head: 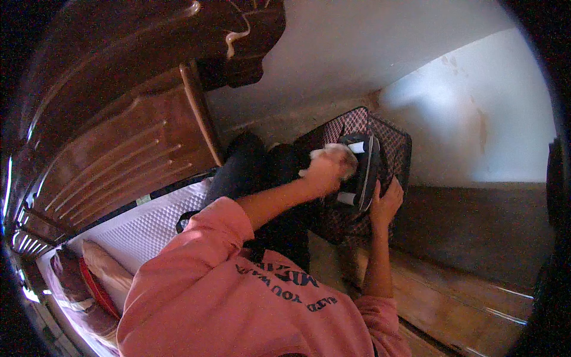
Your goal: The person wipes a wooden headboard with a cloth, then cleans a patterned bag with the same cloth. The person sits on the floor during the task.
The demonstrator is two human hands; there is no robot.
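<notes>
A soft-sided suitcase with a dark, reddish diamond pattern stands upright before me, close to my dark-clothed legs. It has a raised black panel with a pale zipper line and two whitish strips. My left hand is closed on a crumpled pale cloth over this panel; the hand is slightly blurred, and whether the cloth touches the panel cannot be told. My right hand grips the near right side of the suitcase, thumb towards the panel and fingers along the side. The lower part of the suitcase is in shadow.
On the left stands a carved, glossy wooden bed frame with a white quilted mattress and cushions. A wall with a dark lower band rises behind and right of the suitcase. Brown floor tiles lie at lower right.
</notes>
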